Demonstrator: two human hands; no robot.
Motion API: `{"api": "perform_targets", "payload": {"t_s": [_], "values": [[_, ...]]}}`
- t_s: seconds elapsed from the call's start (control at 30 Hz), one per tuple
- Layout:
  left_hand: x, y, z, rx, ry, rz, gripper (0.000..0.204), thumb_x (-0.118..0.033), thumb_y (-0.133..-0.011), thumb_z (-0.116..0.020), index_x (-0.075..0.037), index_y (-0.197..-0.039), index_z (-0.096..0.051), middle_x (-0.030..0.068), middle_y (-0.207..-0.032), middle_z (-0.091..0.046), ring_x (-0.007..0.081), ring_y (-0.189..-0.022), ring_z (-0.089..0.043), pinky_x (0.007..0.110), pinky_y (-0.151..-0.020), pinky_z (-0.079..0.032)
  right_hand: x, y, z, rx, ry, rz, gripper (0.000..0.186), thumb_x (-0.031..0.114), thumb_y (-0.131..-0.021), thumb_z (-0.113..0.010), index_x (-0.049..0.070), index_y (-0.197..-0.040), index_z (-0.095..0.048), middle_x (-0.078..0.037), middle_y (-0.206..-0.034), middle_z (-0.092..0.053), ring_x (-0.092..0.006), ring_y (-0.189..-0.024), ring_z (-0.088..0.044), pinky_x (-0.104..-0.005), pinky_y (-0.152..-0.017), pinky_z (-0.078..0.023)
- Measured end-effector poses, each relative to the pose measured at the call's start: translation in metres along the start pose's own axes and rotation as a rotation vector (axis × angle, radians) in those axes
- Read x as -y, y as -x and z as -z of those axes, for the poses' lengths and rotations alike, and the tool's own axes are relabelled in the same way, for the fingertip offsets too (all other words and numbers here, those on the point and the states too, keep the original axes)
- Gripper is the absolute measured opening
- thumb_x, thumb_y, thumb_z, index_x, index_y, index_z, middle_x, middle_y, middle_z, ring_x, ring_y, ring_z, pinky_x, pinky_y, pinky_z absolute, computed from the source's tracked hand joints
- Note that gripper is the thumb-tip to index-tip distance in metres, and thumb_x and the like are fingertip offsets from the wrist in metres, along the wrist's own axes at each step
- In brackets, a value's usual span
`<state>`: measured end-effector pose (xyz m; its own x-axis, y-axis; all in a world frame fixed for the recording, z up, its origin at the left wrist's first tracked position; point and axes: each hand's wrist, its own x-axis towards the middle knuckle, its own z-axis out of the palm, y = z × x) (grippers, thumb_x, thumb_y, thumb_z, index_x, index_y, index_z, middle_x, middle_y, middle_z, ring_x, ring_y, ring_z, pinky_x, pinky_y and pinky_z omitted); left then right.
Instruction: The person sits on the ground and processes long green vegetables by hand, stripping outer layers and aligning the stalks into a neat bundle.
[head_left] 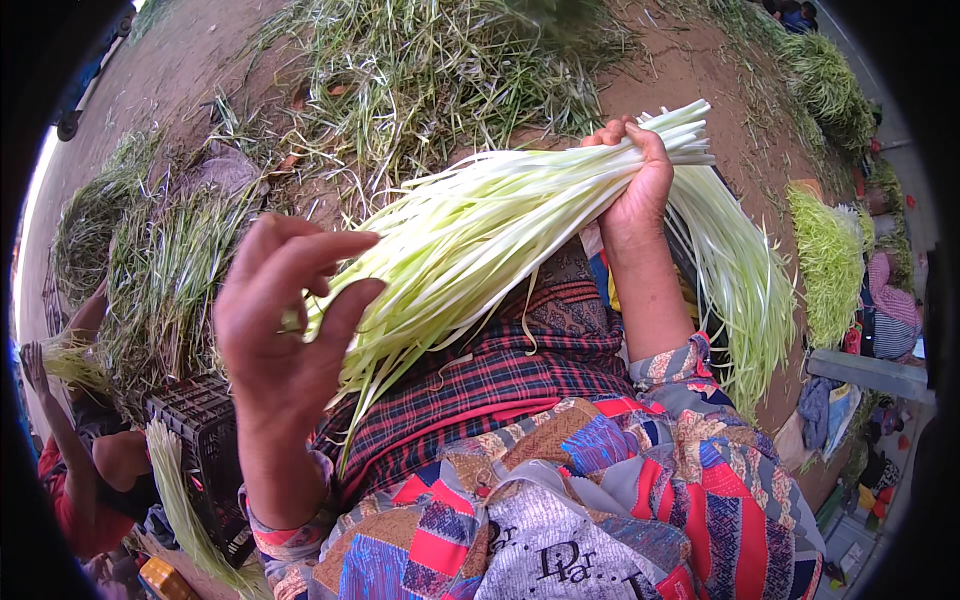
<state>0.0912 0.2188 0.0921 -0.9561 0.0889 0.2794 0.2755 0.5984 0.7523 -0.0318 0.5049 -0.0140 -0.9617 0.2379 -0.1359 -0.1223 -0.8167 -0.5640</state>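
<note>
My right hand (636, 180) grips a thick bundle of pale green-white stalks (480, 225) near its cut white ends, holding it up over my lap. The bundle's leafy tips fan down to the lower left. My left hand (275, 320) is at those tips, fingers spread and curled, with a few thin leaves running between the fingers. A second sheaf of the same pale stalks (745, 280) hangs down to the right of my right forearm. My lap is covered by a red plaid cloth (490, 385).
Heaps of darker green leaves (420, 70) lie on the dirt ground ahead and to the left. A trimmed pale bundle (825, 255) lies at right. A black plastic crate (205, 430) stands lower left, beside another person's arm (50, 400) holding stalks.
</note>
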Motion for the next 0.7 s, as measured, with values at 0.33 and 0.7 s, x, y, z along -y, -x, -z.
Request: {"api": "perform_targets", "payload": {"t_s": [0.33, 0.7], "values": [[0.003, -0.004, -0.063, -0.102, -0.364, -0.380, 0.015, -0.002, -0.064, -0.063, -0.008, -0.078, -0.059, 0.0056, -0.077, -0.055, 0.0239, -0.068, -0.056, 0.033, -0.056, -0.047, 0.002, 0.002, 0.003, 0.050, -0.027, 0.002, 0.018, 0.010, -0.076, -0.056, 0.006, -0.092, -0.048, -0.005, -0.072, -0.052, -0.0192, -0.068, -0.049, -0.0376, -0.074, -0.046], [-0.013, 0.011, -0.041, -0.128, -0.144, -0.345, 0.020, 0.008, -0.067, -0.069, 0.000, -0.083, -0.061, 0.0108, -0.070, -0.056, 0.0238, -0.061, -0.056, 0.029, -0.053, -0.045, 0.005, 0.009, 0.003, 0.190, -0.167, -0.040, 0.023, 0.010, -0.076, -0.057, 0.004, -0.097, -0.050, -0.010, -0.086, -0.058, -0.0224, -0.082, -0.054, -0.0416, -0.089, -0.043]]}}
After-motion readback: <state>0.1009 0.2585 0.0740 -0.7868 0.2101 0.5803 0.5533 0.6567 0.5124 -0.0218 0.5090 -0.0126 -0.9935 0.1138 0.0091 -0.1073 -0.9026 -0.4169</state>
